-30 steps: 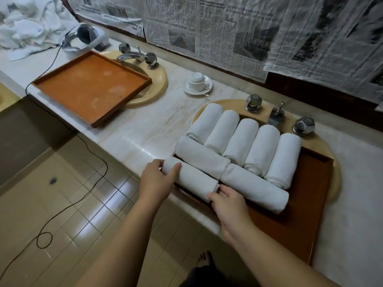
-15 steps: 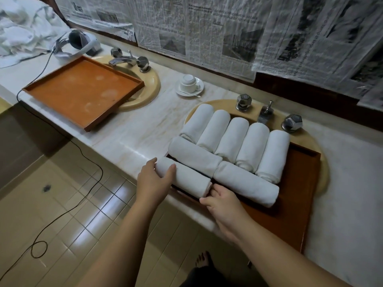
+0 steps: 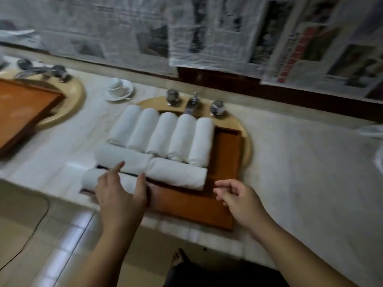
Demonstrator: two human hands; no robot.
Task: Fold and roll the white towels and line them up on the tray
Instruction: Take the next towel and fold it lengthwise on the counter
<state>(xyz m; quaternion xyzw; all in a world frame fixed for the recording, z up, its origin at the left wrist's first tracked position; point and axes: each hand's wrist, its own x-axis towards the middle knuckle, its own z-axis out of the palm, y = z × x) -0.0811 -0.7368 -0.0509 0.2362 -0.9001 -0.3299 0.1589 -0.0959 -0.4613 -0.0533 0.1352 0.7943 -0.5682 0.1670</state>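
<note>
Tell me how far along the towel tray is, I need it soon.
Done: five rolls stand side by side at the tray's back, two more lie crosswise before them. In hand: the left hand rests on an eighth roll at the near edge. Left: bare tray remains on the right.

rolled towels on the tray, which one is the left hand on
The nearest rolled towel, lying crosswise at the tray's front left corner. The left hand rests over it; the other seven rolls lie farther back, untouched.

Eight rolled white towels [image 3: 178, 137] lie on one wooden tray [image 3: 227, 146], a second tray [image 3: 22, 112] sits left, plus one cup [image 3: 117, 85] and two hands [image 3: 119, 195].
</note>
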